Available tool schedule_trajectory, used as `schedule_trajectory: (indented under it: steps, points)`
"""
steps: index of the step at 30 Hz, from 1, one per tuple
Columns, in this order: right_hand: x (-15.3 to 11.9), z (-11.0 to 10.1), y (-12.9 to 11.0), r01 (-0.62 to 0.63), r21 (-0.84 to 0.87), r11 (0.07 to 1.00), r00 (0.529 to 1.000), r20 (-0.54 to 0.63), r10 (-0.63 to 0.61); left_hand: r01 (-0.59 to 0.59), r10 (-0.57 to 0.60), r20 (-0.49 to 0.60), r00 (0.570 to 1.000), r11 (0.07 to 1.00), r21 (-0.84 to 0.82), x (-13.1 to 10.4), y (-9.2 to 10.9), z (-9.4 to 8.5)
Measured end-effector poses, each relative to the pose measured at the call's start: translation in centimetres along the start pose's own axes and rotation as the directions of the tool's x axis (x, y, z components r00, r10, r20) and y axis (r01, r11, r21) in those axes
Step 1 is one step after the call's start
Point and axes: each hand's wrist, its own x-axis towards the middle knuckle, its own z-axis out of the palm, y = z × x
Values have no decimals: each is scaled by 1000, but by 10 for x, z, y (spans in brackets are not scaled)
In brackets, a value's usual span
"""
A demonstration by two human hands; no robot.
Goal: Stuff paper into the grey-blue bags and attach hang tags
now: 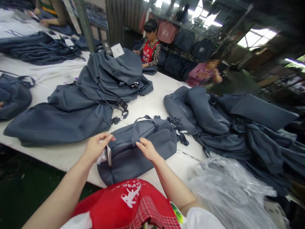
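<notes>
A dark blue-grey bag (157,143) lies on the white table in front of me, its strap ends bunched at the right. My right hand (148,149) pinches the bag's strap (135,135) between thumb and fingers. Over the bag's left end, my left hand (97,147) is closed in a pinch; what sits between its fingertips is too small to make out. A white tag (109,156) hangs just below those fingers, beside some crumpled clear wrapping (102,157) under the palm.
More blue-grey bags (64,114) are heaped at the left, with another pile (228,117) at the right. Clear plastic bags (228,184) lie at the front right. Across the table sit a person in a red apron (148,54) and a person in pink (199,73).
</notes>
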Motion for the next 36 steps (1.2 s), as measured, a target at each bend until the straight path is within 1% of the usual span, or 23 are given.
schedule_trajectory:
  steps: [2,3,5,7,8,9,12,13,16,17,18,21,23,25,26,28,30,32,36]
  points:
    - [-39,-13,-33,70,-54,996,997,19,-70,-69,64,108,992,997,39,-31,16,12]
    - [-59,-18,-46,109,-85,990,994,25,-108,-106,94,184,978,993,57,-48,25,20]
    - [-93,-26,-65,183,-156,971,983,14,-183,-191,141,351,926,975,110,-78,39,39]
    - [-116,-30,-73,235,-211,949,971,7,-239,-288,171,489,855,941,175,-102,48,58]
    - [-122,-31,-74,253,-219,942,967,17,-256,-333,176,535,826,919,211,-109,51,66]
    - [-126,-32,-74,271,-215,938,962,34,-270,-368,173,566,806,896,250,-115,52,72]
    - [-130,-30,-67,293,-179,939,956,62,-287,-437,179,598,781,841,320,-120,50,82]
    - [-130,-29,-63,292,-188,938,957,51,-287,-458,200,606,770,834,307,-120,49,82]
    - [-132,-24,-52,273,-281,920,960,19,-279,-513,285,653,701,839,184,-122,44,77]
    - [-132,-22,-49,269,-318,909,960,17,-278,-520,301,660,688,839,160,-123,42,75]
    - [-131,-20,-46,270,-349,897,960,19,-281,-525,310,659,685,837,152,-124,39,74]
    - [-126,-14,-40,251,-395,884,963,10,-269,-512,310,634,709,844,159,-124,31,74]
    - [-119,-10,-40,215,-388,896,971,-13,-238,-457,291,607,740,879,137,-122,24,79]
    - [-110,-8,-38,169,-344,924,980,-39,-194,-378,271,544,794,921,94,-116,18,84]
    - [-105,-7,-37,146,-301,943,984,-51,-168,-330,252,498,830,941,74,-112,14,86]
    - [-95,-8,-33,107,-174,979,991,-58,-119,-218,186,398,899,975,38,-104,8,89]
    - [-86,-10,-28,91,-64,994,995,-33,-93,-113,104,322,941,994,8,-95,3,89]
    - [-78,-13,-23,90,-32,995,996,-12,-90,-50,53,283,958,999,-18,-88,-1,89]
    - [-67,-13,-18,109,-46,993,994,-16,-110,-35,43,251,967,999,-36,-80,-6,91]
